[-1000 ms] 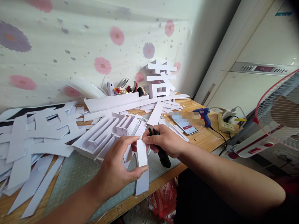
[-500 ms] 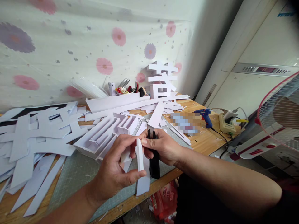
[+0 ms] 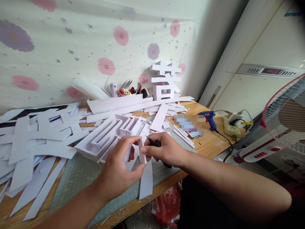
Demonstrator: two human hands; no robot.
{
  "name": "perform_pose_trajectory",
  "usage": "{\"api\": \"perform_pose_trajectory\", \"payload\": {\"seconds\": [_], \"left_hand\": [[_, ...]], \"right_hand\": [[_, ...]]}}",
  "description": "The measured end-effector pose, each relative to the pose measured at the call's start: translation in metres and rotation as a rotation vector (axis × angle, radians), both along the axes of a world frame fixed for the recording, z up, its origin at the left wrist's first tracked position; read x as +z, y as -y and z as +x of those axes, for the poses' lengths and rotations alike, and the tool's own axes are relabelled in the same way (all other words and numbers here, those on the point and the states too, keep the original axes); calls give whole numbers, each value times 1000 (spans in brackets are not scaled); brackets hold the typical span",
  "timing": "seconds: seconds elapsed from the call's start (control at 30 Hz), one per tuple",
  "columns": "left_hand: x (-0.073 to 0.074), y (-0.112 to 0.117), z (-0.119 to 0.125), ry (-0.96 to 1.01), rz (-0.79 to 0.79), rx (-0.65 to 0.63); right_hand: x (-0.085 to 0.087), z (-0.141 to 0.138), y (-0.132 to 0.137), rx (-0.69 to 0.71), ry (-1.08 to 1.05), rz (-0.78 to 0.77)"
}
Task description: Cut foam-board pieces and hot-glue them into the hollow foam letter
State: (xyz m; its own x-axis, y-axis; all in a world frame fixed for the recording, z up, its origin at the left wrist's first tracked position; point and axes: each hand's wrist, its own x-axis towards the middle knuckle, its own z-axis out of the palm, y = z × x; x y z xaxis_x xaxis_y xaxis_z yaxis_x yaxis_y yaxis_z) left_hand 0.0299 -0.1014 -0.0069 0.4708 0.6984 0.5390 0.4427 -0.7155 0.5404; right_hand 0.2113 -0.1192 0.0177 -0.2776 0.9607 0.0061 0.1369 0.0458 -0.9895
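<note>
My left hand pinches a short strip of white foam board between its thumb and fingers. My right hand is closed around a black utility knife, its blade pointing up and left beside the strip. The right thumb also presses on the strip. Under both hands, a longer white strip lies across the front edge of the cutting mat. Just behind my left hand stands a white foam-board form with raised walls and narrow channels.
Cut white pieces are heaped at the left. At the back stands a white built-up character near a tub of tools. A blue glue gun, a phone, a power strip and a fan are at right.
The knife has tilted in my right hand, its blade swinging from upright towards the left. The short strip has turned and dropped slightly, and my left thumb and fingers have closed in on it.
</note>
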Motion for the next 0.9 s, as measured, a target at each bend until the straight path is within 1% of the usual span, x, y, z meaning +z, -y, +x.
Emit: {"api": "perform_pose_trajectory", "payload": {"seconds": [0.17,0.23,0.3,0.33,0.4,0.47,0.53,0.6,0.67,0.9], "left_hand": [[-4,-3,-1,58,-72,-18],[-5,-5,-2,80,-132,1],[-5,-6,-3,103,-228,25],[-5,-6,-4,124,-280,25],[-4,-7,-6,180,-381,-8],[-2,-6,-7,223,-459,-55],[-1,-5,-7,229,-514,-85],[1,-4,-7,226,-529,-93],[2,-3,-7,219,-525,-98],[2,-2,-7,240,-512,-97]], "right_hand": [[-3,-2,1,4,14,-5],[-3,-1,0,16,24,11],[-2,2,0,43,52,54],[-1,5,1,53,89,98],[1,9,1,45,241,253],[3,13,2,6,479,447],[3,14,3,-22,716,571],[4,13,4,-17,875,582],[5,11,5,-7,962,553],[8,4,5,-22,1080,523]]}}
